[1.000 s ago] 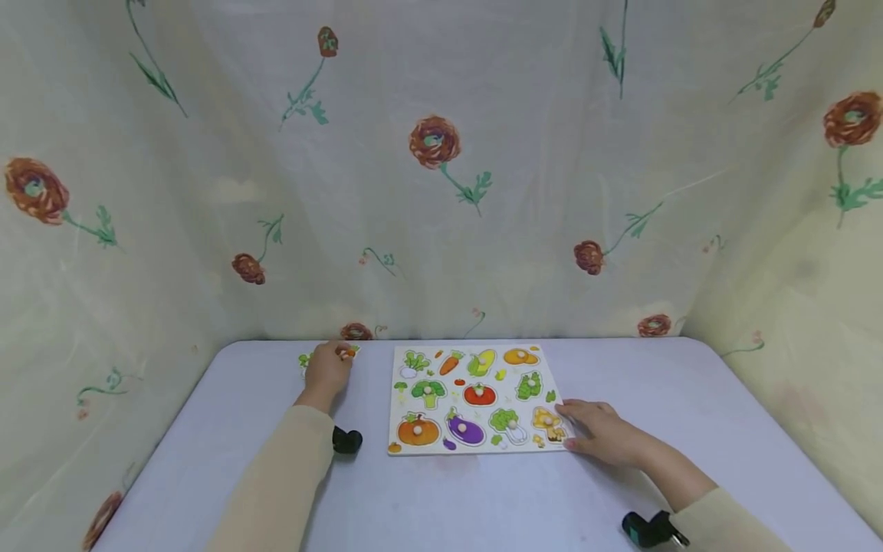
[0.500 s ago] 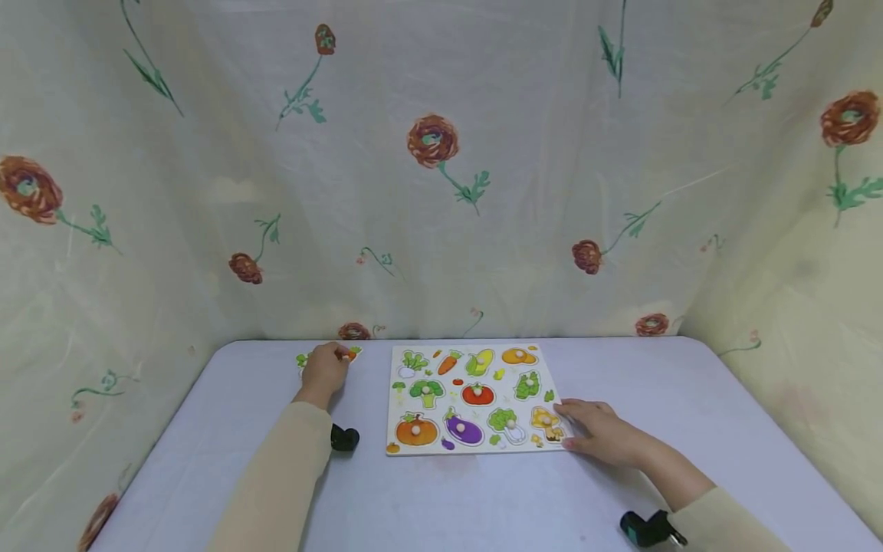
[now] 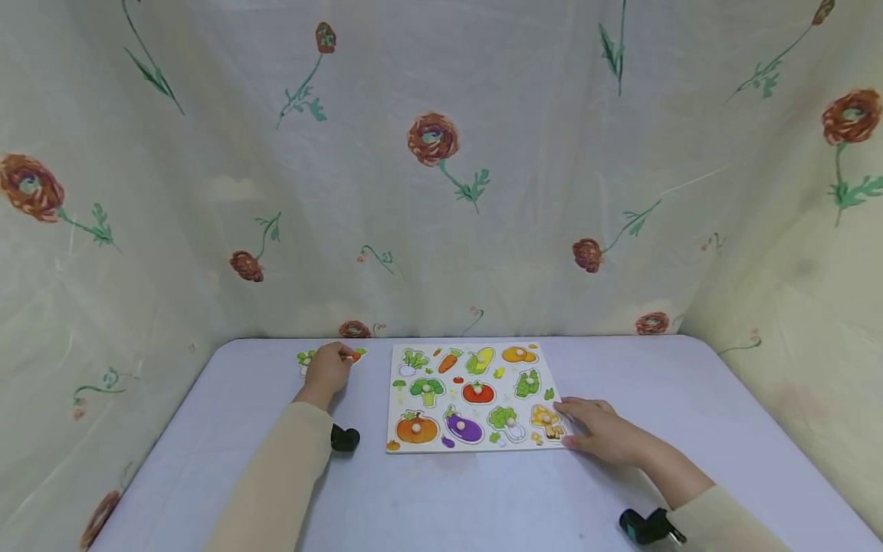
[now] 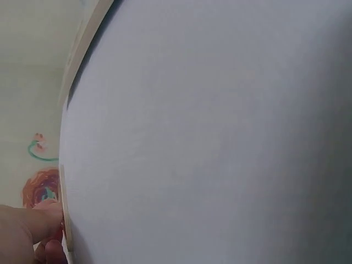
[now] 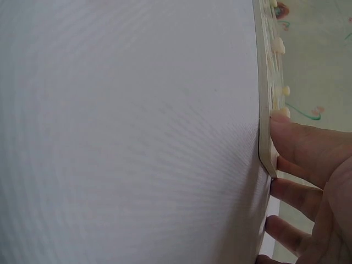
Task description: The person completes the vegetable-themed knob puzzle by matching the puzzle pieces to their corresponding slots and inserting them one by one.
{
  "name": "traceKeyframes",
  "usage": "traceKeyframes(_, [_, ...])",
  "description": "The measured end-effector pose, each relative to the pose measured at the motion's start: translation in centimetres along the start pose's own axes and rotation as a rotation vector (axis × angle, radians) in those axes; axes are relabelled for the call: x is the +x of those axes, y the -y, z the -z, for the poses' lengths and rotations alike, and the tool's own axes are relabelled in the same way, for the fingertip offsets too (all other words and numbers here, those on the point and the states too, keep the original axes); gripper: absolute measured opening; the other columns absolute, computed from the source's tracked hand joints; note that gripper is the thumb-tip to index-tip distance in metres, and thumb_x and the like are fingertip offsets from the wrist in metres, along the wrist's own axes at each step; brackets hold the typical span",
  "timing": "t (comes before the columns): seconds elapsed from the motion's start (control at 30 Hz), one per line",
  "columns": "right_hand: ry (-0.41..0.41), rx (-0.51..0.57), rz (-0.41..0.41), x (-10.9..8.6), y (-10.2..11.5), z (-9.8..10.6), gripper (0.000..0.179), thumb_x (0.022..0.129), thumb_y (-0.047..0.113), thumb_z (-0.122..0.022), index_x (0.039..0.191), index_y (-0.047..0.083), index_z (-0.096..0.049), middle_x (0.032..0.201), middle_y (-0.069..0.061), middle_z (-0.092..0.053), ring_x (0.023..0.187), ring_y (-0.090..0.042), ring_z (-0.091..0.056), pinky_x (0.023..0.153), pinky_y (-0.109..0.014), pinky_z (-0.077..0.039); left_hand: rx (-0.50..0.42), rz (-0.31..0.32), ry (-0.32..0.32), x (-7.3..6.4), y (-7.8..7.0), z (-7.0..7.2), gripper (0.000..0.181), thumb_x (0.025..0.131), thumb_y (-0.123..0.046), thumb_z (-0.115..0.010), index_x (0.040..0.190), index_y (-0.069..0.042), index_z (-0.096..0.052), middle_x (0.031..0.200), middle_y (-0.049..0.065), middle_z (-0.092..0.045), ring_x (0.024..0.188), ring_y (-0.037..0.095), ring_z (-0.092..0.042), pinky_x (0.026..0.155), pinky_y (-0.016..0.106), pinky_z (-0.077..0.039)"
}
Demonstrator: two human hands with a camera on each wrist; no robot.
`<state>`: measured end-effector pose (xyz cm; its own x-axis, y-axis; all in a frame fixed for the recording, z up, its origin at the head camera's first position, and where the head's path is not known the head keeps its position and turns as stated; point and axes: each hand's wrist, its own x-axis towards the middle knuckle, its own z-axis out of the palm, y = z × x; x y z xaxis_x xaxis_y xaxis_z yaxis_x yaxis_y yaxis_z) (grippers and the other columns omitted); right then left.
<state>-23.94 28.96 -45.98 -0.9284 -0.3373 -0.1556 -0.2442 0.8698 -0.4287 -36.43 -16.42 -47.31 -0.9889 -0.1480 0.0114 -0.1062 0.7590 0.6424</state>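
At the far left of the table my left hand pinches a carrot puzzle piece, orange with a green top. The fingers hide much of it; its thin wooden edge shows in the left wrist view, close to the tabletop. Behind that hand lies another piece with green leaves, partly covered. A white vegetable puzzle board with small knobs lies flat in the middle. My right hand rests against its right edge, the thumb on the near corner and the fingers loosely extended.
A white-covered table runs back to a flower-patterned curtain, which hangs on both sides too. Black wrist devices sit on the left wrist and right wrist.
The carrot piece has shifted slightly to the right in my left hand, showing more of its green top. The board and right hand stay in place.
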Motion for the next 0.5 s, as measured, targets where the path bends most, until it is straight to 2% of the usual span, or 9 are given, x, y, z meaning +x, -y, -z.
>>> traceKeyframes(0.23, [0.0,0.007,0.004,-0.1,0.1,0.1,0.067,0.091,0.035,-0.072,0.144,-0.001,-0.05,0.15,-0.031,-0.039,0.134,-0.057,-0.031,0.108,-0.07,-0.028,0.056,-0.024,0.04,-0.4,-0.3,0.1,0.015,0.101,-0.008,-0.057,0.111,-0.004,-0.067,0.108,0.013,-0.068,0.099,0.029,-0.062,0.085,0.044,-0.05])
traceKeyframes(0.5, [0.003,0.009,0.001,-0.2,0.2,0.1,0.067,0.091,0.035,-0.072,0.144,0.0,-0.05,0.151,-0.031,-0.039,0.135,-0.058,-0.031,0.108,-0.07,-0.028,0.032,-0.035,0.085,-1.1,-0.6,-0.2,0.015,0.102,-0.012,-0.058,0.112,-0.006,-0.066,0.104,0.011,-0.065,0.088,0.024,-0.058,0.077,0.039,-0.05])
